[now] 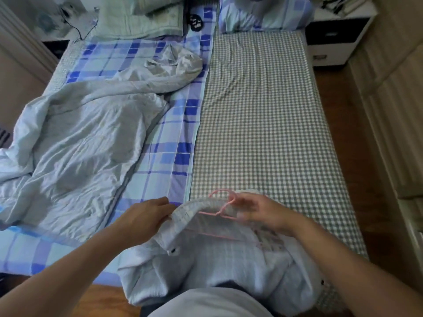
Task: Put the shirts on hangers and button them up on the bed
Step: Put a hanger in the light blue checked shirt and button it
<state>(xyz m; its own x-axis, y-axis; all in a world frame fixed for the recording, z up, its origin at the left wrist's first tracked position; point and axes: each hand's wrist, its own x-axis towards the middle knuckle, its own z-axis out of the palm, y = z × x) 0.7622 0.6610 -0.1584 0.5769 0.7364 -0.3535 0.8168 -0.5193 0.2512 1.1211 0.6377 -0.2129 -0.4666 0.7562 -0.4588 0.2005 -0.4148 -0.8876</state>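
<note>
Hands at bed (263,110) foot edge, left hand (146,216) pinching white shirt (219,252) collar, right hand (258,211) gripping thin pink hanger (223,205), open checked sheet ahead.

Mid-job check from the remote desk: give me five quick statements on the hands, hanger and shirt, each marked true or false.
1. The hanger is pink. True.
2. The left hand rests flat on the gingham sheet. False: it grips the shirt's collar.
3. The right hand holds the hanger near its hook. True.
4. The white shirt lies spread at the head of the bed. False: it is bunched at the foot edge, near the person.
5. A crumpled pale quilt lies on the blue plaid sheet. True.
</note>
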